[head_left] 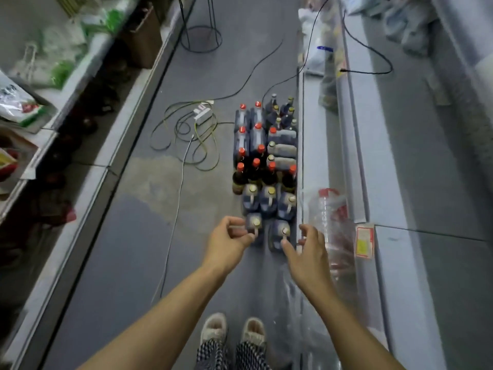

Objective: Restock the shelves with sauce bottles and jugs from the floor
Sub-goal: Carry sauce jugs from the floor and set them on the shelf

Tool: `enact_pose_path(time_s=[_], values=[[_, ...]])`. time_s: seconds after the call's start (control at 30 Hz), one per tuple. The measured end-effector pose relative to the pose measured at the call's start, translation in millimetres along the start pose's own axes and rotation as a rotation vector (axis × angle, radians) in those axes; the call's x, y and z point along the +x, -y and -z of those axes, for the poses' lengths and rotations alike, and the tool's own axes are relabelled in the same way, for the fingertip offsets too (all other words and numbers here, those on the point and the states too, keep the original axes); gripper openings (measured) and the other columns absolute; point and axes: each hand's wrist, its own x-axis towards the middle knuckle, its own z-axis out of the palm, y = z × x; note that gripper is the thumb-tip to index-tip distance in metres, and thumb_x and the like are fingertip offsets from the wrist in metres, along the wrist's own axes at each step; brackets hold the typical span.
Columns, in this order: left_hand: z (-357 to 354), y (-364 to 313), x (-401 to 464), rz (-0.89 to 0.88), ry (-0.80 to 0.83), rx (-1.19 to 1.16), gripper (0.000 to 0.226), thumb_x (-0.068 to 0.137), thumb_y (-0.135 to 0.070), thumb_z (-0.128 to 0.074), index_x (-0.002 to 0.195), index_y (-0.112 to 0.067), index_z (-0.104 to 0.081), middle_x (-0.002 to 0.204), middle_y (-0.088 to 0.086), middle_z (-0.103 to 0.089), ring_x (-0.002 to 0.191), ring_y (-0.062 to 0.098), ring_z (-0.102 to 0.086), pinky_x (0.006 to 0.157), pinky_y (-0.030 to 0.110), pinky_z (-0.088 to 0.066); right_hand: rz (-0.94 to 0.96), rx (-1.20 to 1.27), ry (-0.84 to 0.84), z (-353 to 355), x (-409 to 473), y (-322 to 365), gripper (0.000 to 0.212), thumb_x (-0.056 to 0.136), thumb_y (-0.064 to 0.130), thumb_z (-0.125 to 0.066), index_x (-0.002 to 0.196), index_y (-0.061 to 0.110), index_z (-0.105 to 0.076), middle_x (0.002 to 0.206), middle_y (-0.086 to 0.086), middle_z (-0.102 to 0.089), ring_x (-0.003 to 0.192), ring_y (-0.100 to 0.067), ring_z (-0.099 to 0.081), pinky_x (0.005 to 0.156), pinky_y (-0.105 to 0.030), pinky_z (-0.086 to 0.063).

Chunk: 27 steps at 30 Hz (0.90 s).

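Several dark sauce jugs and bottles stand in rows on the grey floor beside a freezer. The two nearest are dark jugs with pale caps: one on the left [254,226] and one on the right [280,234]. My left hand [229,241] hovers at the left jug, fingers curled loosely beside its cap, holding nothing. My right hand [306,249] is spread above the right jug, thumb near its handle, not gripping it. Behind them stand red-capped bottles [255,170] and red-capped tall jugs [242,134].
A long chest freezer [378,156] runs along the right, with a clear plastic jar [330,222] on its lid. Shelves [40,124] with packaged goods line the left. Coiled cables and a power strip [202,114] lie on the floor. My slippers [232,332] are below.
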Motion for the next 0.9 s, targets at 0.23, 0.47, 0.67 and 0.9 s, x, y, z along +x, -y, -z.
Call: enact_pose_path(time_s=[0.23,0.47,0.67,0.9], values=[[-17,97,111,0.069,0.038,0.064,0.022,0.087,-0.012,-0.064,0.105,-0.015,-0.053,0.098,0.005,-0.059,0.083,0.01,-0.056,0.066,0.012,-0.042,-0.02,0.02,0.041,-112,76,-77,0.058,0.089,0.024,-0.062,0.139,0.011,-0.036,0.141,-0.006,-0.044,0.126,-0.022,-0.045,0.102,-0.032,-0.039],[-44,196,234,0.025,0.096,0.162,0.026,0.085,-0.014,-0.066,0.106,-0.019,-0.051,0.102,0.001,-0.058,0.093,0.016,-0.058,0.082,0.027,-0.048,-0.043,-0.06,0.063,-235,157,-175,0.061,0.087,0.024,-0.063,0.138,0.006,-0.036,0.141,-0.015,-0.041,0.128,-0.029,-0.041,0.103,-0.036,-0.036],[-65,267,309,0.015,0.076,0.224,0.036,0.083,-0.014,-0.068,0.116,-0.014,-0.053,0.111,0.004,-0.058,0.1,0.021,-0.058,0.087,0.031,-0.049,-0.058,-0.17,0.084,-309,223,-233,0.053,0.088,0.028,-0.061,0.13,0.004,-0.041,0.135,-0.015,-0.041,0.123,-0.031,-0.043,0.098,-0.036,-0.037],[-75,315,357,0.006,0.086,0.273,0.038,0.084,-0.018,-0.069,0.118,-0.019,-0.052,0.112,-0.001,-0.058,0.102,0.018,-0.057,0.086,0.031,-0.05,-0.064,-0.156,0.065,-360,276,-278,0.044,0.091,0.034,-0.054,0.119,0.001,-0.058,0.138,-0.019,-0.043,0.124,-0.036,-0.044,0.102,-0.043,-0.038]])
